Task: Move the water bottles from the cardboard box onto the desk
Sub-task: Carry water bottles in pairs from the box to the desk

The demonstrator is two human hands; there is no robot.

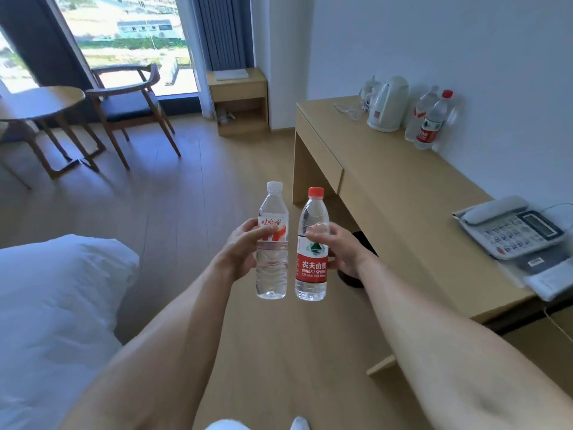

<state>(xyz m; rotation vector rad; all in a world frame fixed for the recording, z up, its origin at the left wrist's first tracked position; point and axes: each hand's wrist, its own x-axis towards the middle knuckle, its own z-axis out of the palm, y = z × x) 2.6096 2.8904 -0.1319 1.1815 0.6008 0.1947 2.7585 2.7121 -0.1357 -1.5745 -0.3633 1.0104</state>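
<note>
Left hand (240, 249) is gripping a white-capped bottle (272, 243), right hand (338, 246) is gripping a red-capped bottle (311, 246); both are upright, full of clear water, side by side over the floor (192, 187), left of the desk (387, 169). Red label is reading "NONGFU SPRING". Two more bottles (429, 119) are standing by the kettle (387, 103) on the desk.

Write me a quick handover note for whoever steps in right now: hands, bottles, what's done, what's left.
Left hand grips the white-capped water bottle; right hand grips the red-capped water bottle. Both are upright in the air over the floor, short of the desk.
Done: two bottles already stand on the desk beside the kettle.
Left: set both held bottles on the desk. The cardboard box is out of view, so check it for more.
</note>
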